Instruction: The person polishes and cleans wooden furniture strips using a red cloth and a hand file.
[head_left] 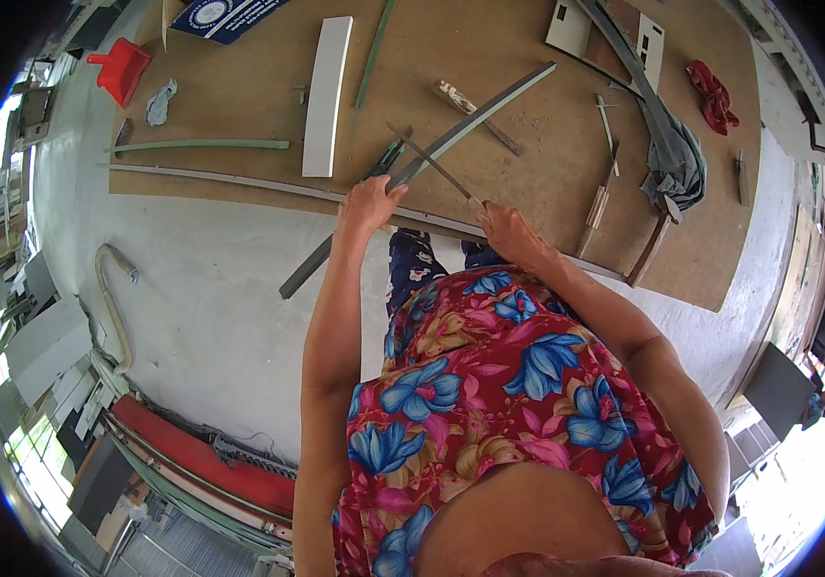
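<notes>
My left hand is closed round a long dark grey strip, which runs slantwise from beyond the table's near edge up to the right. My right hand is closed on the near end of a thin flat tool, perhaps a file, whose blade crosses over the strip. A dark green-handled tool lies just past my left hand. Beneath both hands a long pale rail runs along the table edge. Beyond the strip is a chisel-like tool with a worn, pale handle.
On the brown table lie a white board, green strips, a grey cloth, a red cloth and a wooden-handled tool. A red dustpan is at the left; a hose lies on the floor.
</notes>
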`<state>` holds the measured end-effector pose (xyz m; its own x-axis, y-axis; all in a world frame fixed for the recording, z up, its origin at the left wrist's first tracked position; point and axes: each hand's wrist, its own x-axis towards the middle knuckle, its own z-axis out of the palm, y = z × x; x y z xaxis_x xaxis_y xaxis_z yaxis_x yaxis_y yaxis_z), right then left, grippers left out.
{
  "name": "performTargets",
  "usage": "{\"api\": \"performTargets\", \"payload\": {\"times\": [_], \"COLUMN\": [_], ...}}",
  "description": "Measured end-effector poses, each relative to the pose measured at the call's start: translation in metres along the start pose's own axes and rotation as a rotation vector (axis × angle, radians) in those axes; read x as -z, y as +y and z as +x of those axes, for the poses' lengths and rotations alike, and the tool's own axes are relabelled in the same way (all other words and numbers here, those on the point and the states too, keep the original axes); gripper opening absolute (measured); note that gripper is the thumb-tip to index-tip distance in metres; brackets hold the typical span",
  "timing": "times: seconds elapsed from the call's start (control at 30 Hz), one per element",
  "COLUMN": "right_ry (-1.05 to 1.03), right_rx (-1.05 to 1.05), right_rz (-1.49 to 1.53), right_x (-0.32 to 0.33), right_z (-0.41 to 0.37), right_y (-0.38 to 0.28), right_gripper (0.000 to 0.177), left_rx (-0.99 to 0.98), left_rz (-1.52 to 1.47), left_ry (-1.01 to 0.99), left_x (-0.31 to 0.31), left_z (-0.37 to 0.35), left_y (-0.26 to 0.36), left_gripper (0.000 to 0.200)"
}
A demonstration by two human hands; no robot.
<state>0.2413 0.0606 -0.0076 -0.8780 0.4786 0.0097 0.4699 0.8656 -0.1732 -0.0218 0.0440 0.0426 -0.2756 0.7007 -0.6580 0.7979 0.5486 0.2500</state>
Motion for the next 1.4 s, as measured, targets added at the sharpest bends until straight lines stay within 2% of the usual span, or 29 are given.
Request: {"api": "performTargets", "payload": {"times": [0.1, 0.17, 0.27, 0.33, 0.43, 0.53, 0.63, 0.73, 0.87, 0.97, 1.03, 1.13, 1.17, 1.23, 1.33, 1.4], "right_ry": [-0.037, -0.055, -0.1, -0.098, -0.116, -0.072, -0.113, -0.164, -0.07, -0.077, -0.087, -0.001, -0.034, -0.101, -0.041, -0.069], "right_rx": [0.027, -0.008, -0.096, -0.094, -0.21, -0.214, -0.225, -0.276, -0.188, -0.226, -0.246, -0.249, -0.237, -0.219, -0.135, -0.282], "right_rz": [-0.024, 0.066, 0.267, 0.31, 0.466, 0.509, 0.497, 0.605, 0.439, 0.46, 0.452, 0.56, 0.515, 0.423, 0.387, 0.494], "right_x": [-0.002, 0.002, 0.008, 0.006, 0.022, 0.025, 0.025, 0.014, -0.021, -0.007, 0.017, 0.01, 0.008, 0.005, -0.006, -0.006], "right_z": [-0.001, 0.0, 0.005, 0.005, 0.008, 0.007, 0.008, 0.012, 0.019, 0.035, 0.04, 0.028, 0.026, 0.023, 0.022, 0.025], "right_y": [0.002, 0.002, 0.001, 0.002, 0.001, -0.001, -0.001, 0.001, 0.003, -0.007, -0.01, -0.004, -0.003, -0.002, -0.003, -0.006], "right_gripper": [0.008, 0.008, 0.009, 0.011, 0.014, 0.015, 0.015, 0.025, 0.011, 0.01, 0.009, 0.009, 0.009, 0.008, 0.009, 0.011], "left_rx": [-0.008, -0.011, 0.013, 0.0, -0.017, -0.03, -0.051, -0.063, -0.067, -0.044, 0.001, 0.048, 0.061, 0.064, 0.076, 0.094], "left_rz": [-0.015, -0.011, -0.018, -0.021, -0.023, -0.027, -0.036, -0.041, -0.057, -0.08, -0.205, -0.416, -0.491, -0.55, -0.574, -0.549], "left_ry": [0.05, 0.074, -0.017, 0.016, 0.016, 0.017, 0.037, 0.063, 0.146, 0.054, -0.076, -0.227, -0.273, -0.28, -0.286, -0.276], "left_x": [-0.011, -0.01, 0.0, -0.006, -0.008, -0.006, -0.01, -0.011, -0.013, -0.005, 0.002, -0.007, -0.014, -0.02, -0.025, -0.024], "left_z": [0.005, 0.002, 0.0, 0.004, 0.006, 0.005, 0.007, 0.012, 0.019, 0.024, 0.02, 0.024, 0.028, 0.026, 0.025, 0.024], "left_y": [-0.01, -0.008, -0.003, -0.008, -0.01, -0.009, -0.012, -0.017, -0.026, -0.033, -0.031, -0.04, -0.045, -0.045, -0.044, -0.042], "left_gripper": [0.054, 0.054, 0.055, 0.056, 0.056, 0.055, 0.053, 0.051, 0.05, 0.054, 0.055, 0.058, 0.06, 0.062, 0.065, 0.067]}}
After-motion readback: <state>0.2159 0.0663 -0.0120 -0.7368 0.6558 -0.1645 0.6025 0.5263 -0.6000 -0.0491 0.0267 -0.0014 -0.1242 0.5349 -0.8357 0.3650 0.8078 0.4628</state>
